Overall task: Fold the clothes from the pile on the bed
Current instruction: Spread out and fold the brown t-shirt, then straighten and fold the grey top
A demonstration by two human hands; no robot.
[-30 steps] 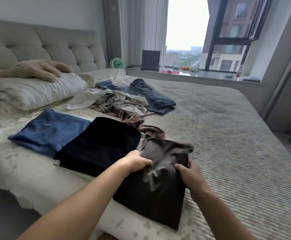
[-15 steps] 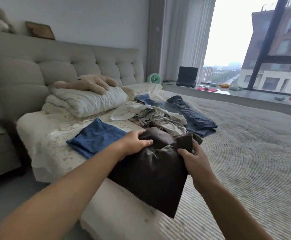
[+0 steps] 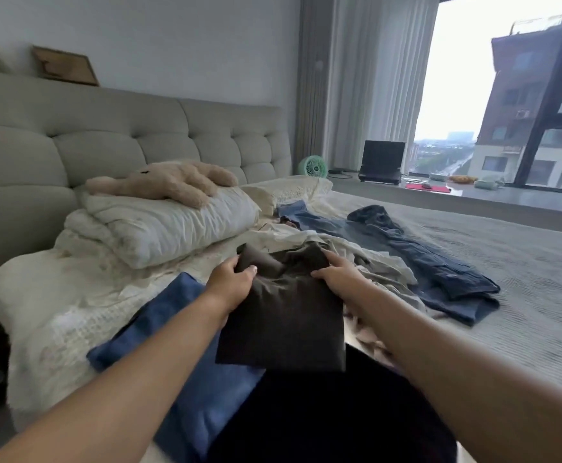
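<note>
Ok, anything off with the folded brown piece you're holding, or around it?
The brown garment, gripped by left hand and right hand, is bunched and uneven along its top edge. Nothing spilled or damaged; the unfolded pile lies behind.

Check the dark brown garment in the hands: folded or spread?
Folded: the dark brown garment is a compact rectangle, gripped at its top corners by the left hand and right hand.

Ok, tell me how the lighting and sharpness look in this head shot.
Head view: daylight from the window blows out the sky; the black garment in the foreground is crushed to featureless dark; wide-angle bending curves the forearms; both hands on the brown garment look slightly soft.
</note>
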